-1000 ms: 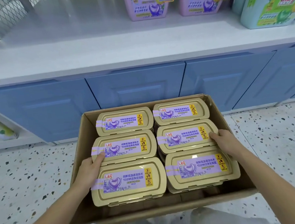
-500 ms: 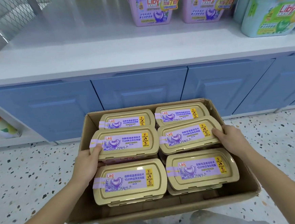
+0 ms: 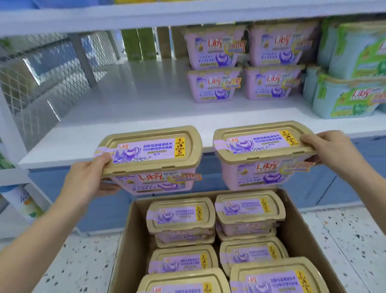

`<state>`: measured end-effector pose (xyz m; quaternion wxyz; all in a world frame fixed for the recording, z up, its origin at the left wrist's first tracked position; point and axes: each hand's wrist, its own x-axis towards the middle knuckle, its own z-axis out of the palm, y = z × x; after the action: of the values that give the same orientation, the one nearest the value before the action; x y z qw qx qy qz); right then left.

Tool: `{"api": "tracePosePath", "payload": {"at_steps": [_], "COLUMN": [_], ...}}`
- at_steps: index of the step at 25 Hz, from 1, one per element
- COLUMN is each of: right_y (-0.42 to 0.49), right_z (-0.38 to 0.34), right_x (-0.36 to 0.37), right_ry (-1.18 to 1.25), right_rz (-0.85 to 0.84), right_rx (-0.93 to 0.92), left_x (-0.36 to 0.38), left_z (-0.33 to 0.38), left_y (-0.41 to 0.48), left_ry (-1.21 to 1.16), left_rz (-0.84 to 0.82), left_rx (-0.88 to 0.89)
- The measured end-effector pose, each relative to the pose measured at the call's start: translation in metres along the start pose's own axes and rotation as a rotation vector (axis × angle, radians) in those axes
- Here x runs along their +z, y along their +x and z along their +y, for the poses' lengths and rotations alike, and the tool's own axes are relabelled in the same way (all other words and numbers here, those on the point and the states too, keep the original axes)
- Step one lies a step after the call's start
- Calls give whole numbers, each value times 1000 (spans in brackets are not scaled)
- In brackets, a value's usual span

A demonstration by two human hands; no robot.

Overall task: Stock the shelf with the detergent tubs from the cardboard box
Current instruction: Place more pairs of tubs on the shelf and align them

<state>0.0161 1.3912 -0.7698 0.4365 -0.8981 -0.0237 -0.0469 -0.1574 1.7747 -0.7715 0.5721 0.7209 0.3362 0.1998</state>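
Two purple detergent tubs with gold lids hang in the air above the cardboard box [image 3: 294, 212], just in front of the white shelf [image 3: 124, 110]. My left hand [image 3: 86, 178] grips the left tub [image 3: 151, 159] by its left end. My right hand [image 3: 326, 145] grips the right tub [image 3: 262, 154] by its right end. Both tubs are level, lids up, near the shelf's front edge. Several more tubs [image 3: 181, 216] lie in the box, stacked in two columns.
Several matching purple tubs [image 3: 215, 84] stand stacked at the shelf's right, with teal tubs [image 3: 349, 94] beyond them. A wire mesh panel [image 3: 43, 72] closes the shelf's left side. Blue cabinet doors [image 3: 324, 182] sit below. An upper shelf [image 3: 176, 11] runs overhead. Speckled floor surrounds the box.
Both hands have lifted the two middle-row tubs out of the box and raised them to shelf height. The view has tilted up toward the shelf.
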Motion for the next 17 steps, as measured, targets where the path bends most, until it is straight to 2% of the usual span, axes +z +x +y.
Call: {"api": "tracePosePath", "payload": {"at_steps": [4, 8, 17], "right_y": [44, 80, 116], "right_z": [-36, -59, -63], "right_x": [2, 10, 41], "right_ry": [43, -21, -41], "right_rz": [89, 167, 151], "right_rx": [-35, -63, 31], "left_x": [-3, 9, 40], "left_z": [37, 56, 61], "left_y": [39, 72, 118], "left_ry": [-12, -3, 90], "left_rz": [18, -3, 13], "left_rx": [36, 21, 18]}}
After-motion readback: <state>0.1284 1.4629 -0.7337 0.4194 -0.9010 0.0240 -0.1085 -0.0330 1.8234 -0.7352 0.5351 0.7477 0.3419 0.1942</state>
